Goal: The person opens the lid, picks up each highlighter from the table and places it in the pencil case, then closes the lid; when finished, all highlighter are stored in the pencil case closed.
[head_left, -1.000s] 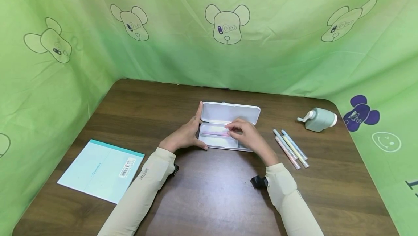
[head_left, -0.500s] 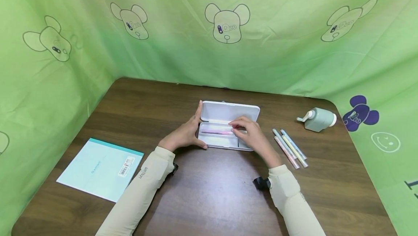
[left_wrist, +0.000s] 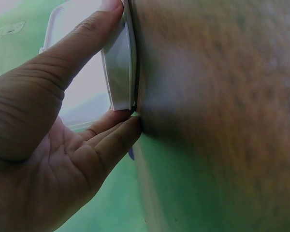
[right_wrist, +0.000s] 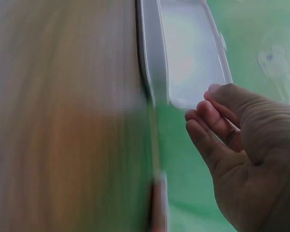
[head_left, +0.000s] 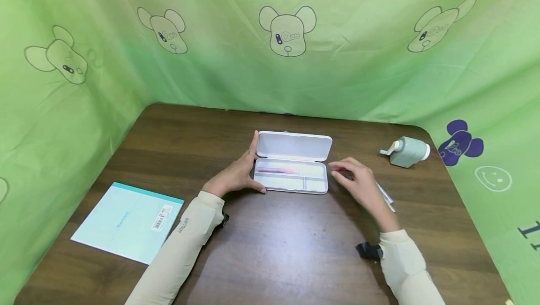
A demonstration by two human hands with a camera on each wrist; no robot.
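A white pencil case [head_left: 280, 182] lies on the table with its lid [head_left: 294, 146] raised. In its back compartment rests a pink pen [head_left: 276, 170]. My left hand [head_left: 236, 174] holds the left end of the case, thumb at the front wall and fingers at the end and back, as the left wrist view [left_wrist: 63, 106] also shows. My right hand [head_left: 358, 183] hovers just right of the case, fingers loosely bent with nothing between them. Beneath it, pens [head_left: 386, 194] lie on the table, mostly hidden by the hand.
A pale blue notebook [head_left: 128, 222] with a barcode label lies at the left. At the back right, a grey-green bottle [head_left: 408, 152] with a white spout lies on its side. Green printed cloth [head_left: 236, 75] hangs around the wooden table [head_left: 270, 249].
My right hand has let go of the pink pen in the back compartment and moved right, out of the case and over the pens. The left hand stays on the case.
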